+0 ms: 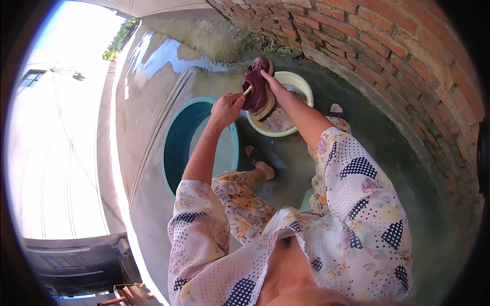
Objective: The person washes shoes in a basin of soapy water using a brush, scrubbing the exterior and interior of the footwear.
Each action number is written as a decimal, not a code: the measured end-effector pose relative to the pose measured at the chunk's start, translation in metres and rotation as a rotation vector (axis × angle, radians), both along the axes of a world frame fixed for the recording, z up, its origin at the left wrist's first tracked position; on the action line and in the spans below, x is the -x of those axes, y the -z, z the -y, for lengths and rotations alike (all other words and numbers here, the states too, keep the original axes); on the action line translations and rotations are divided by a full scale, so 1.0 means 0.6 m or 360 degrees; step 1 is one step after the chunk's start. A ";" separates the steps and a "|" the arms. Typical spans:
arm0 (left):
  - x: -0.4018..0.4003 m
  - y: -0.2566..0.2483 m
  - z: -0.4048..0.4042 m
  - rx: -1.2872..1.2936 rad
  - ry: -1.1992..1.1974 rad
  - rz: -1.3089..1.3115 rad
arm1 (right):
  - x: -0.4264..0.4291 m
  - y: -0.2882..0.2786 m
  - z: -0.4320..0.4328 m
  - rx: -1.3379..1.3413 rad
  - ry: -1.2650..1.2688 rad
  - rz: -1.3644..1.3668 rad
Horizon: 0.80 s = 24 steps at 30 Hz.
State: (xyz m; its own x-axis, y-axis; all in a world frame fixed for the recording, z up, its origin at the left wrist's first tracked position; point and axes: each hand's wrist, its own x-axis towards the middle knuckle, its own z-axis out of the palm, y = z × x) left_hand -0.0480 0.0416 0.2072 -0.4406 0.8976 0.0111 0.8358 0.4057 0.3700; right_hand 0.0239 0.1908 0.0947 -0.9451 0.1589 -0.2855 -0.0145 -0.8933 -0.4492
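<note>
A dark red shoe (257, 88) with a tan sole is held over the rim of a pale yellow basin (309, 90), which contains cloudy, sudsy water. My right hand (275, 86) or left cannot be confused: the arm on the picture's left ends in my left hand (227, 109), closed on a thin yellowish handle (248, 91) whose far end is hidden in the shoe's opening. The other, my right hand, grips the shoe along its sole side, thumb on the upper. Close by my left forearm stands a teal plastic tub (168, 153) with water in it.
A brick wall (383, 49) curves along the right. My feet in dark sandals (260, 160) rest on wet concrete (367, 160) near the basins. Part of a green seat (306, 201) shows between my legs. Puddled water (172, 57) lies towards the top left.
</note>
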 end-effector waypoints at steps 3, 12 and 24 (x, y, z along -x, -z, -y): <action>0.003 -0.029 0.009 0.0047 0.0112 -0.0150 | -0.001 -0.027 -0.015 0.0074 -0.0126 0.0125; -0.012 -0.002 -0.075 0.0263 0.0151 -0.0745 | 0.027 0.005 -0.029 -0.0246 0.0199 0.0182; 0.036 0.012 -0.029 0.0069 0.0148 -0.0581 | 0.012 -0.052 0.027 -0.0205 0.0030 0.0097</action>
